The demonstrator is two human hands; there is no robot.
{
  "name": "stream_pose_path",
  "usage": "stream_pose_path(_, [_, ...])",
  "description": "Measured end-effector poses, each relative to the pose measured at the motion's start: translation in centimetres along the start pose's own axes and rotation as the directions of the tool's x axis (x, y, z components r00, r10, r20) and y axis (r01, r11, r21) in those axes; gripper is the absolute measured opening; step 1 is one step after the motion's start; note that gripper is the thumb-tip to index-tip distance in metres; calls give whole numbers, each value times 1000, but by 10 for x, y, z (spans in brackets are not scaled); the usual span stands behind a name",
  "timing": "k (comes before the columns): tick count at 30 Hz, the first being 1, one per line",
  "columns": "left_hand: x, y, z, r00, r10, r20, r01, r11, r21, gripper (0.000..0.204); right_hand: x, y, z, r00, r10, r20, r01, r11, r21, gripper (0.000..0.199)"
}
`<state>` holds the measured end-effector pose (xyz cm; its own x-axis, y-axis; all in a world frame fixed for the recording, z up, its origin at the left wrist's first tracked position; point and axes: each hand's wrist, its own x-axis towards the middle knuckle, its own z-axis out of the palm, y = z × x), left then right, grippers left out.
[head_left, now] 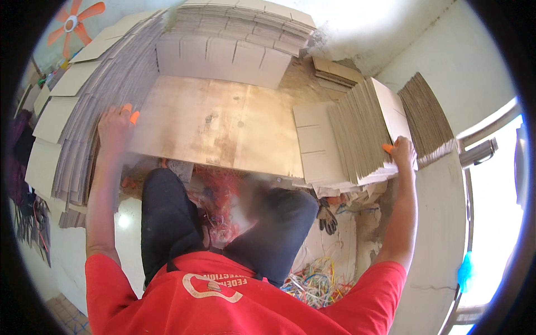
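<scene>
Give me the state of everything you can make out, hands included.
Left hand: beside the left cardboard stack, grip unclear
Right hand: at the right cardboard sheets' near edge, grip unclear
Left cardboard stack: layered, edges uneven
Right cardboard sheets: bunched together
Coloured strands: tangled
Fan: spin unclear

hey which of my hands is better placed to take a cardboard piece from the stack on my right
Probably your right hand: it is at the near side of the right-hand stack. Your left hand is across the wooden board, by the left-hand stack.
</scene>
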<state>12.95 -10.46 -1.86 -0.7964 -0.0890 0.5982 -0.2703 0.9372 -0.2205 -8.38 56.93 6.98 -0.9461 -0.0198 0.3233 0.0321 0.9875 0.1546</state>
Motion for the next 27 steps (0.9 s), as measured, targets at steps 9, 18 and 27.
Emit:
stream_pose_path(9, [12, 59, 47, 957, -10, 291, 135, 901, -412, 32, 11, -28, -36, 924, -57, -378, 7, 991, -133, 17])
stream_pose_path(18, [92, 114, 101, 946, 51, 322, 167, 771, -615, 48, 2, -232, 7, 801, 324, -504, 345, 439, 830, 46])
stream_pose_path(27, [210, 173, 212, 975, 210, -67, -198, 700, -686, 47, 26, -273, 93, 785, 378, -491, 500, 79, 862, 65])
